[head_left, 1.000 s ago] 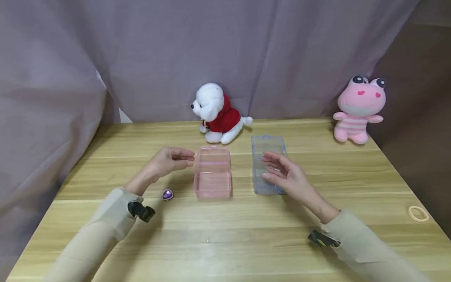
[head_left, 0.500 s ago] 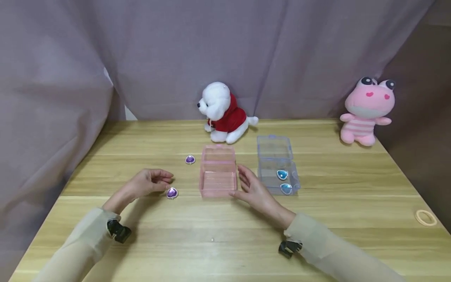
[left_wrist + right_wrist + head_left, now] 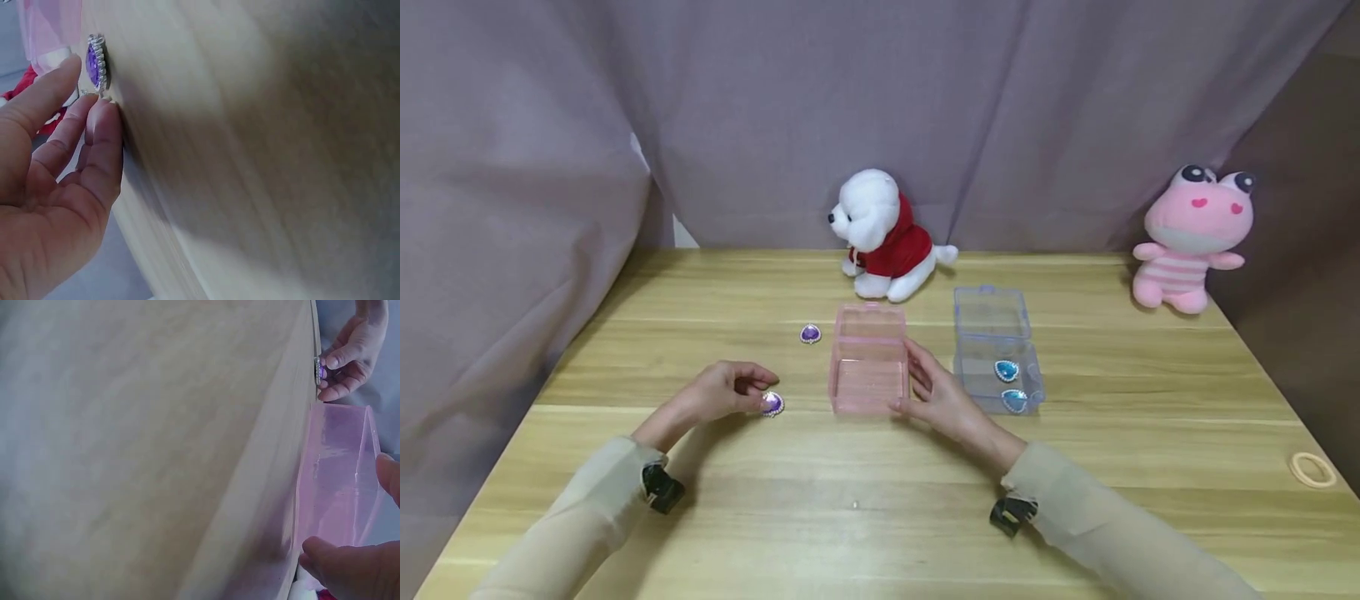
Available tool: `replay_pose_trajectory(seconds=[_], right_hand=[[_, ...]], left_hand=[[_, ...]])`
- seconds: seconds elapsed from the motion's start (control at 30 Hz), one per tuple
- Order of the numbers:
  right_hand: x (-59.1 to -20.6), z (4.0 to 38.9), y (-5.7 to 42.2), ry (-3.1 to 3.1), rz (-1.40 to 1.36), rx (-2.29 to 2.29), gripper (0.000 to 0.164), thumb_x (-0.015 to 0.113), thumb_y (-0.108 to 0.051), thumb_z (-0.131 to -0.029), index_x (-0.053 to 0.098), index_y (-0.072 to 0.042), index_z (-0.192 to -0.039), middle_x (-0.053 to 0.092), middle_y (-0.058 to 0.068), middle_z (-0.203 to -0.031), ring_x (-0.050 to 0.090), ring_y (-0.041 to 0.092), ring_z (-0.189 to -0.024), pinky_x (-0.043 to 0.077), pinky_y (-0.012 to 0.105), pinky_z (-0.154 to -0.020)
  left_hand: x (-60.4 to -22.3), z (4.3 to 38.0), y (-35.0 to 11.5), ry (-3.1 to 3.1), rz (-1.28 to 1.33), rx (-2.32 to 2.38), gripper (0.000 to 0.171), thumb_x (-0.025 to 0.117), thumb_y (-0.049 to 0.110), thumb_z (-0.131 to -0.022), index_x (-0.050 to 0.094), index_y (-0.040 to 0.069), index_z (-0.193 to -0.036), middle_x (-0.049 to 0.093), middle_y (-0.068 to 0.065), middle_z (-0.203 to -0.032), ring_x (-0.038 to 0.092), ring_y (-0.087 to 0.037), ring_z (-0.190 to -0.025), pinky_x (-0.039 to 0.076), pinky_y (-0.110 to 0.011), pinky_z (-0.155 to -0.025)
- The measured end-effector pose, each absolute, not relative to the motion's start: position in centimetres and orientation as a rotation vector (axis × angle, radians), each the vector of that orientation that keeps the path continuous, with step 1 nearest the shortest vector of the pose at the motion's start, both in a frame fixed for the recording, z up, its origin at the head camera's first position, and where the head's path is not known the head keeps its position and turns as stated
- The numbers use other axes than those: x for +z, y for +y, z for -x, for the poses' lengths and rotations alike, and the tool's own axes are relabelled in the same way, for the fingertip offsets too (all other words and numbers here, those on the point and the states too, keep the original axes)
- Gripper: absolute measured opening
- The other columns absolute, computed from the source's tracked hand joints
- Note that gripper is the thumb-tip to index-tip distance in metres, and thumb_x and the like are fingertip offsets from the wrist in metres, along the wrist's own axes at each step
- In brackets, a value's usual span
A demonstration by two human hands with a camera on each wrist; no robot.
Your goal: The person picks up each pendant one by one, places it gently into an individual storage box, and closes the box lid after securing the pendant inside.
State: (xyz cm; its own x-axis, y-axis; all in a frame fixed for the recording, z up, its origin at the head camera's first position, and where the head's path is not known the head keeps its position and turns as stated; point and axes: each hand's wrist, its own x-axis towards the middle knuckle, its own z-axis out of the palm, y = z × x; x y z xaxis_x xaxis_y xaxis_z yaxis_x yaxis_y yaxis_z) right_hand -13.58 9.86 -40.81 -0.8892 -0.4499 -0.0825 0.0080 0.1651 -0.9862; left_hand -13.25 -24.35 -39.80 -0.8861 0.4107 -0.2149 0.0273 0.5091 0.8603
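Observation:
My left hand (image 3: 722, 392) is at the nearer purple heart-shaped gem (image 3: 772, 404), which has a beaded silver rim and lies on the wooden table. In the left wrist view the fingertips are right at the edge of this purple gem (image 3: 96, 62), the thumb just above it, with space between thumb and fingers. My right hand (image 3: 943, 404) holds the right side of the open pink clear plastic box (image 3: 868, 400), thumb at its front corner and fingers farther back. Nothing shows inside this box. A second purple gem (image 3: 810, 333) lies beyond my left hand.
Right of the pink box stands an open bluish clear box (image 3: 992, 315) with two blue gems (image 3: 1006, 371) in it. Behind sit a white plush dog (image 3: 880, 237) in red and a pink plush frog (image 3: 1195, 237). A beige ring (image 3: 1312, 470) lies at the right edge.
My left hand has left the far purple gem and come down to the nearer one. My right hand has moved left from the bluish box to the pink box. The view has shifted slightly.

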Motion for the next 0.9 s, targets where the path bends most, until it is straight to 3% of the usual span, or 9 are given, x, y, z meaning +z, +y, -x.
replay_pose_trajectory(seconds=[0.2, 0.47, 0.7, 0.9], right_hand=[[-40.8, 13.8, 9.9, 2.058, 0.448, -1.811, 0.087, 0.063, 0.013, -0.084, 0.012, 0.003, -0.153, 0.015, 0.030, -0.159, 0.019, 0.044, -0.148, 0.025, 0.046, -0.120], [-40.8, 13.9, 9.8, 2.031, 0.449, -1.839, 0.086, 0.062, 0.015, -0.084, 0.011, 0.003, -0.153, 0.017, 0.030, -0.158, 0.021, 0.043, -0.147, 0.030, 0.046, -0.118], [-40.9, 14.0, 9.8, 2.028, 0.458, -1.843, 0.085, 0.061, 0.015, -0.084, 0.011, 0.007, -0.151, 0.016, 0.031, -0.158, 0.021, 0.045, -0.147, 0.029, 0.049, -0.118], [-41.0, 13.8, 9.8, 2.024, 0.440, -1.849, 0.085, 0.062, 0.014, -0.083, 0.012, 0.006, -0.151, 0.017, 0.031, -0.157, 0.021, 0.045, -0.147, 0.029, 0.049, -0.118]], left_hand=[[-39.9, 13.5, -23.5, 2.451, -0.312, 1.217, 0.031, 0.074, 0.000, -0.080, 0.066, -0.007, -0.110, 0.070, -0.017, -0.097, 0.059, -0.010, -0.081, 0.052, -0.014, -0.068], [-39.8, 13.6, -23.1, 2.473, -0.320, 1.263, 0.022, 0.076, 0.001, -0.079, 0.065, -0.005, -0.096, 0.069, -0.009, -0.085, 0.057, -0.008, -0.073, 0.049, -0.014, -0.063], [-38.4, 14.9, -21.5, 2.281, -0.182, 1.622, 0.034, 0.068, 0.002, -0.088, 0.057, -0.013, -0.116, 0.066, 0.007, -0.082, 0.063, -0.001, -0.075, 0.060, -0.019, -0.075], [-36.7, 16.4, -17.3, 2.101, -0.206, 1.706, 0.037, 0.067, 0.001, -0.089, 0.057, -0.013, -0.122, 0.066, 0.004, -0.086, 0.066, -0.006, -0.079, 0.061, -0.031, -0.085]])
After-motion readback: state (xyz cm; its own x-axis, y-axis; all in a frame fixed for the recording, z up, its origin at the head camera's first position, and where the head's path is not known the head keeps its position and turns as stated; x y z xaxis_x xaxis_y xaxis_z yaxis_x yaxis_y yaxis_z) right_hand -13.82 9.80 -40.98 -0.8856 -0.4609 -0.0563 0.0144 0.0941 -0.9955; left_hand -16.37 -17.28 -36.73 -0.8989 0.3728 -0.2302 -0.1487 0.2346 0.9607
